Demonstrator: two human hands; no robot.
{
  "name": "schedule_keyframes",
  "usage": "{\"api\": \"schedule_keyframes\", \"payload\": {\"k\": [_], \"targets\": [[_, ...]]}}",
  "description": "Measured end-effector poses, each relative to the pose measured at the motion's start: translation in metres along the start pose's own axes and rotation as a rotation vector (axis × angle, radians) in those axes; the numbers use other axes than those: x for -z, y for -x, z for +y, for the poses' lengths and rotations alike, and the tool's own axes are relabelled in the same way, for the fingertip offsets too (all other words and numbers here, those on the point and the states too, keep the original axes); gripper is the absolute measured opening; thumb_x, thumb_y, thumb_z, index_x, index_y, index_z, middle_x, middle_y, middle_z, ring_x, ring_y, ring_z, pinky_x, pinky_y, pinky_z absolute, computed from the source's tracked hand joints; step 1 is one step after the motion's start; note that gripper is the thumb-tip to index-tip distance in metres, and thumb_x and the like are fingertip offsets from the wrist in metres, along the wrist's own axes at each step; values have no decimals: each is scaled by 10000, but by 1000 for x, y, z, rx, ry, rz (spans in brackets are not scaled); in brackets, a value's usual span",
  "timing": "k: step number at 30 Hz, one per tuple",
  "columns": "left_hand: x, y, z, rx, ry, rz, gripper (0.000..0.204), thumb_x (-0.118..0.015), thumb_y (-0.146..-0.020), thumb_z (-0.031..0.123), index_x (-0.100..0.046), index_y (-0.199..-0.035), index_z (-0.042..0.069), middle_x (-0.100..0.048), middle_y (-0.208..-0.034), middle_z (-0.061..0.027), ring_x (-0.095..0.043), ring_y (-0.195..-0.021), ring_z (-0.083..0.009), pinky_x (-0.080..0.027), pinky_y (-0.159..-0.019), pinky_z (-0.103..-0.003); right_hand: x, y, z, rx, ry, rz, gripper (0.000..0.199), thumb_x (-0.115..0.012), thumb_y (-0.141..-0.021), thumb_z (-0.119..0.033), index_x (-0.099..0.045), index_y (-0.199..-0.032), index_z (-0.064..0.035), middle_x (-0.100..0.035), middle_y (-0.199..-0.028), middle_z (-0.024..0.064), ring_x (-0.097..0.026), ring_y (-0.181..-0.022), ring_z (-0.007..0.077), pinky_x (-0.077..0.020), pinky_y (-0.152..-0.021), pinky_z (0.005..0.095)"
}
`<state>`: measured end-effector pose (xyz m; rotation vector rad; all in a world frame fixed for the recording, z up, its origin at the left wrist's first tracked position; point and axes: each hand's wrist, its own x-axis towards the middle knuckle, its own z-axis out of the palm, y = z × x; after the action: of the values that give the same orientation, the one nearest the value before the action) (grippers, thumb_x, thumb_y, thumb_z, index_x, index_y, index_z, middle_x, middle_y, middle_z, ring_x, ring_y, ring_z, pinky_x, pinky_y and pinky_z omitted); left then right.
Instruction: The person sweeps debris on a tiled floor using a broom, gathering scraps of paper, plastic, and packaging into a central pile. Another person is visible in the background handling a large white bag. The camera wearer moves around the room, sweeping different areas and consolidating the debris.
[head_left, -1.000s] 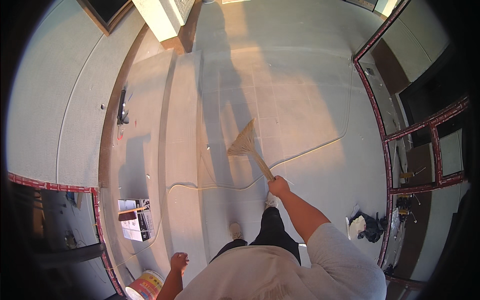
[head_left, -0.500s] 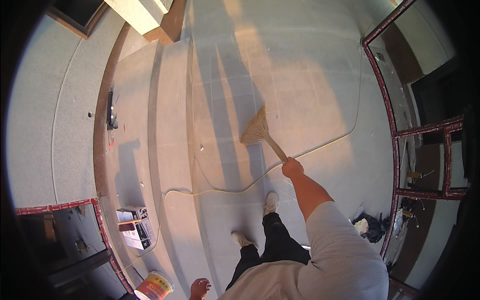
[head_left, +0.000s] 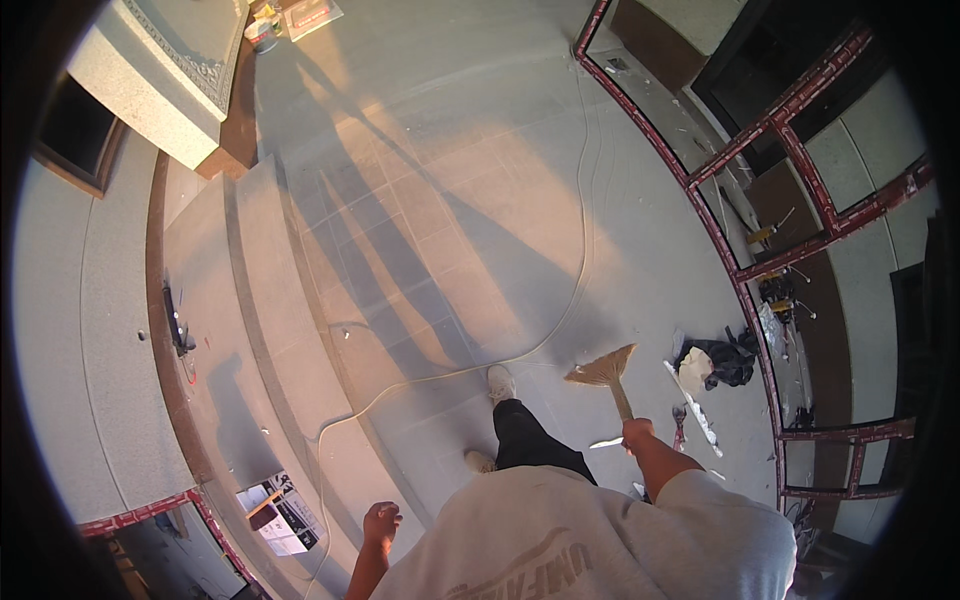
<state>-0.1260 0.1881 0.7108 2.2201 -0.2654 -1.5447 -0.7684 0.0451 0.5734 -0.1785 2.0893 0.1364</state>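
Observation:
My right hand grips the wooden handle of a short straw broom, whose fan-shaped head rests low over the tiled floor just right of my feet. My left hand hangs at my side with fingers curled and nothing in it, above the stone steps. A pale cable snakes across the floor in front of my white shoe.
A heap of black and white rags with hand tools lies right of the broom. Red metal frames edge the right side. Boxes and papers sit at the lower left by the steps. A stone pillar stands far left.
The view has swung right across the floor. The broom and my right hand have moved from the middle toward the right, near the rag heap. My left hand has come further into view.

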Motion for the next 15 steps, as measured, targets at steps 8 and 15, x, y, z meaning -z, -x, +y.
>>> {"api": "schedule_keyframes", "payload": {"k": [8,15], "targets": [[63,-65,-101,-95,-404,-117,178,-632,-843,186,-667,-930,33,-671,-840,-87,-649,-686,-197,-529,-636,-348,3,67,115,149,-421,140,250,-601,-907,-240,-642,-1083,-68,-581,-612,88,-559,-455,192,-403,-378,374],[32,16,-45,30,-533,-45,208,-640,-875,179,-659,-1006,19,-680,-836,-78,-694,-740,-185,-552,-606,-328,41,36,81,357,16,190,426,-608,-874,-360,-636,-1218,-110,-674,-1206,172,-613,-1156,392,-505,-961,443]]}}
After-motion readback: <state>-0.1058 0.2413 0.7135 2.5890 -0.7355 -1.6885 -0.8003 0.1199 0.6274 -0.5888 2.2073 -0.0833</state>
